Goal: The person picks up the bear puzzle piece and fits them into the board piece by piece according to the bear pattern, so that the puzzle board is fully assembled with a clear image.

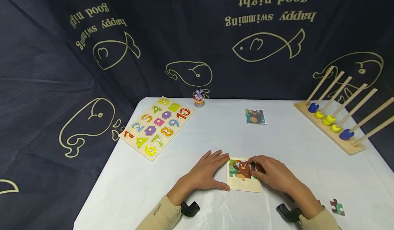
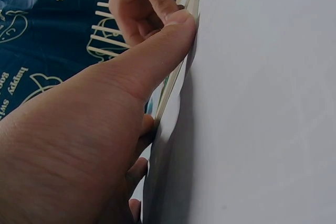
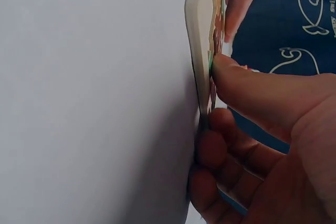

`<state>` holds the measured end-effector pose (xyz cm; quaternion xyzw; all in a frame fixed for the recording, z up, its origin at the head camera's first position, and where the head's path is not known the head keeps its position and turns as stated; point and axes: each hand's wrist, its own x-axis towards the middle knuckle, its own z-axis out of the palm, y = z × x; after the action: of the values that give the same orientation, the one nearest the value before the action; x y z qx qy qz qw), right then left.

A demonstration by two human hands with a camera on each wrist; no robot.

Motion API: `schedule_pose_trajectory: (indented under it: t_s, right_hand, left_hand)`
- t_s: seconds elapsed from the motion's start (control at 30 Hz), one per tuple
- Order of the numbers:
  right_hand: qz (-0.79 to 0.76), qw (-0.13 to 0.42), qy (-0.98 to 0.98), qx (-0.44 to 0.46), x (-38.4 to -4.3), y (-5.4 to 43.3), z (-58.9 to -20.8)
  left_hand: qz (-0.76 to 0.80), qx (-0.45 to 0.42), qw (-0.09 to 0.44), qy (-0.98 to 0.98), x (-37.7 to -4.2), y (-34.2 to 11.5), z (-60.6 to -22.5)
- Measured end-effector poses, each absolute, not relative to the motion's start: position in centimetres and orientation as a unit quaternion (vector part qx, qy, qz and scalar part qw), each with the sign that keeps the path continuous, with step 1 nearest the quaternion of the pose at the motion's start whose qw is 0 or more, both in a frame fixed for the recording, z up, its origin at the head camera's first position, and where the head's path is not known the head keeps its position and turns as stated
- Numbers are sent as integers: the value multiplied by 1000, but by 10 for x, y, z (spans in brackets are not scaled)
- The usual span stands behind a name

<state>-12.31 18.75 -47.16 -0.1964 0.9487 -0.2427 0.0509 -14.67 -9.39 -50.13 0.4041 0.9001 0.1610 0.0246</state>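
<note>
My left hand [image 1: 207, 172] lies spread at the left side of a small wooden bear puzzle board [image 1: 244, 186]. Its fingertips are by the top left corner, and the thumb is at the lower left edge. My right hand [image 1: 272, 172] pinches a puzzle piece [image 1: 253, 167] between thumb and fingers at the board's right side; the hand hides part of that piece. Fitted pieces show a brown bear [image 1: 243, 168] in the upper part, while the lower strip is bare wood. In the right wrist view, the thumb [image 3: 236, 77] presses at the board's face.
Loose puzzle pieces [image 1: 338, 207] lie at the lower right, partly behind my right forearm. A bear picture card [image 1: 255, 117] is farther back. A number board [image 1: 157, 127] lies left, a purple rabbit figure [image 1: 199, 97] stands at the back, and a peg rack [image 1: 329, 122] stands right.
</note>
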Motion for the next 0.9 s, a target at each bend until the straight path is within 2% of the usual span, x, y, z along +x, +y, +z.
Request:
schedule_pose_trajectory:
  t_s: [0.53,0.9]
  right_hand:
    - [-272,103,945,-148,-132,187,-469]
    - [-371,128,903,-176,-130,211,-467]
  left_hand:
    - [164,398,27,902,-146,-95,-504]
    - [162,400,24,902,-146,-95,-501]
